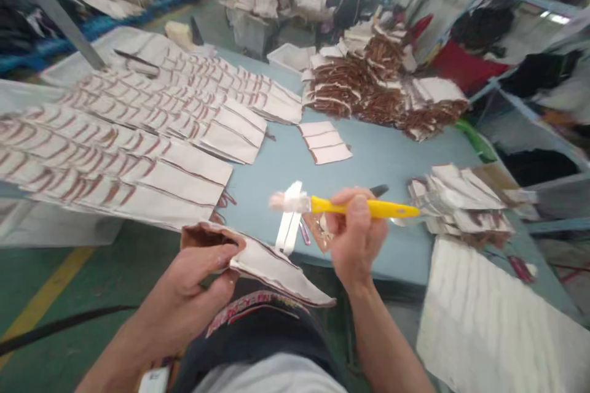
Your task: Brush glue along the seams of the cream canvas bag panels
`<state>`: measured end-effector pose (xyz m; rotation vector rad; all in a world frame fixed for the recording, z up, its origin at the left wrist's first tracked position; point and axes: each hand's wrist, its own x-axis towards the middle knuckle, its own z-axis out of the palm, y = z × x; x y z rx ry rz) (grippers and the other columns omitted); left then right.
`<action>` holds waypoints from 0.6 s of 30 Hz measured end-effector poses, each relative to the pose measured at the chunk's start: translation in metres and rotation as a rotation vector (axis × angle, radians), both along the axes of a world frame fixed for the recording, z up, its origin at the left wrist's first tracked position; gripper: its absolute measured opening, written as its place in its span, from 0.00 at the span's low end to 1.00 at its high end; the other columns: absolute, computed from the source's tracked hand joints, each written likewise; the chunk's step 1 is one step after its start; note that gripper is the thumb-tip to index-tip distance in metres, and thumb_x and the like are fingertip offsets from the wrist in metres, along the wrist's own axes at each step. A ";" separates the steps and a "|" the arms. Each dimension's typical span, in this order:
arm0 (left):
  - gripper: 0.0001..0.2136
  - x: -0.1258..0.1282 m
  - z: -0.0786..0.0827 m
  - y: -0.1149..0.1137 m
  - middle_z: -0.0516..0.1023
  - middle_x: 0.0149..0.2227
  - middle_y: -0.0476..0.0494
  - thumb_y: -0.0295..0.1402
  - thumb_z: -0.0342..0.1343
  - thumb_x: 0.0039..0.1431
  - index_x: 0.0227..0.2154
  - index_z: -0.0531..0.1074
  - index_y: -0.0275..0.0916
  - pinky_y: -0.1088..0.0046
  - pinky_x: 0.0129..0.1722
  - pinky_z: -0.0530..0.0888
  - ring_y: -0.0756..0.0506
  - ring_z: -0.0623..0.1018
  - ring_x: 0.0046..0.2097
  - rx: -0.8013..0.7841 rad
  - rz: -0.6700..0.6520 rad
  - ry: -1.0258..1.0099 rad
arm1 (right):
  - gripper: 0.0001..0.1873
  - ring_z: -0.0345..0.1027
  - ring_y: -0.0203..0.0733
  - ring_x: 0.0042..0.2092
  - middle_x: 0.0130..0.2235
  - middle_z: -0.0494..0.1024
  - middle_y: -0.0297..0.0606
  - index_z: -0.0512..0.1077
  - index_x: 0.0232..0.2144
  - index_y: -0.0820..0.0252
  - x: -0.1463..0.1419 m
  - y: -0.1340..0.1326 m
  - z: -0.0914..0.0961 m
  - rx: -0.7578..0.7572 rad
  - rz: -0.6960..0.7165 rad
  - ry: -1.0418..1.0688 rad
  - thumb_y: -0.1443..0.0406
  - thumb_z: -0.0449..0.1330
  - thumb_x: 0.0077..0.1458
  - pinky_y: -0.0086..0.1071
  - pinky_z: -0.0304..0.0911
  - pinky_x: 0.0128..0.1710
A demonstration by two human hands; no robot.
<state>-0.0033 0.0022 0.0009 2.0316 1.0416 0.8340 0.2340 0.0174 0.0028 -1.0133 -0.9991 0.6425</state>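
My left hand (196,279) grips one end of a white fabric piece (276,273) with brown edges, held up before my lap at the table's front edge. Its brown inner side shows by my fingers. In my right hand (357,236) is a brush (387,209) with a yellow handle, raised over the table and level, its pale bristles pointing left. Below the brush lies a white strip-like object (289,221), with a small pinkish tool (305,231) beside it. A single flat white panel (325,142) with brown lines rests farther back.
Overlapping rows of white panels (179,181) cover the table's left side. A heap of brown and white pieces (369,80) stands at the back, near a white bin (290,56). To the right are a smaller stack (465,196) and a ribbed white sheet (498,313) over the edge.
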 end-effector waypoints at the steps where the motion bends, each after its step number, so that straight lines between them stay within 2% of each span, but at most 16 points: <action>1: 0.13 -0.001 0.000 0.001 0.85 0.33 0.51 0.26 0.51 0.66 0.31 0.80 0.42 0.79 0.39 0.76 0.47 0.84 0.35 0.020 0.017 -0.006 | 0.21 0.54 0.30 0.18 0.19 0.63 0.24 0.75 0.30 0.56 0.001 -0.010 0.008 0.006 0.019 0.007 0.50 0.60 0.72 0.24 0.51 0.16; 4: 0.12 -0.005 0.002 0.003 0.86 0.34 0.51 0.25 0.53 0.65 0.32 0.81 0.43 0.79 0.38 0.77 0.47 0.84 0.34 0.037 0.001 -0.045 | 0.21 0.50 0.29 0.16 0.19 0.59 0.23 0.74 0.29 0.55 -0.005 -0.027 0.020 0.006 0.166 0.032 0.52 0.58 0.73 0.24 0.46 0.14; 8: 0.14 -0.005 0.004 0.006 0.86 0.31 0.53 0.22 0.52 0.63 0.33 0.83 0.44 0.81 0.35 0.76 0.49 0.82 0.29 0.011 -0.071 -0.068 | 0.20 0.44 0.26 0.16 0.21 0.62 0.23 0.74 0.31 0.57 -0.023 -0.022 0.015 0.052 0.319 0.046 0.55 0.57 0.75 0.22 0.41 0.14; 10: 0.15 -0.003 0.007 0.007 0.85 0.29 0.54 0.22 0.53 0.63 0.33 0.84 0.44 0.80 0.36 0.77 0.49 0.81 0.28 0.013 -0.067 -0.072 | 0.20 0.45 0.26 0.16 0.21 0.63 0.23 0.74 0.32 0.57 -0.027 -0.016 0.011 0.069 0.305 0.025 0.54 0.57 0.75 0.22 0.42 0.15; 12: 0.15 0.000 0.010 0.007 0.83 0.26 0.54 0.22 0.52 0.63 0.30 0.82 0.43 0.79 0.37 0.78 0.50 0.80 0.26 0.004 -0.065 -0.082 | 0.20 0.47 0.27 0.16 0.21 0.62 0.23 0.74 0.32 0.57 -0.026 -0.014 0.011 0.093 0.228 0.014 0.54 0.57 0.75 0.23 0.44 0.14; 15: 0.16 0.007 0.014 0.008 0.82 0.25 0.54 0.21 0.51 0.62 0.28 0.81 0.41 0.81 0.32 0.76 0.50 0.80 0.26 -0.024 -0.070 -0.093 | 0.19 0.49 0.28 0.16 0.20 0.61 0.23 0.73 0.32 0.56 -0.023 -0.019 0.012 0.124 0.130 0.004 0.56 0.57 0.75 0.23 0.46 0.14; 18: 0.15 0.011 0.017 0.009 0.77 0.21 0.54 0.22 0.51 0.62 0.24 0.78 0.40 0.82 0.25 0.71 0.52 0.74 0.21 0.007 -0.070 -0.101 | 0.16 0.50 0.27 0.17 0.23 0.65 0.25 0.74 0.35 0.56 -0.022 -0.024 0.008 0.132 0.204 -0.057 0.58 0.55 0.76 0.24 0.49 0.15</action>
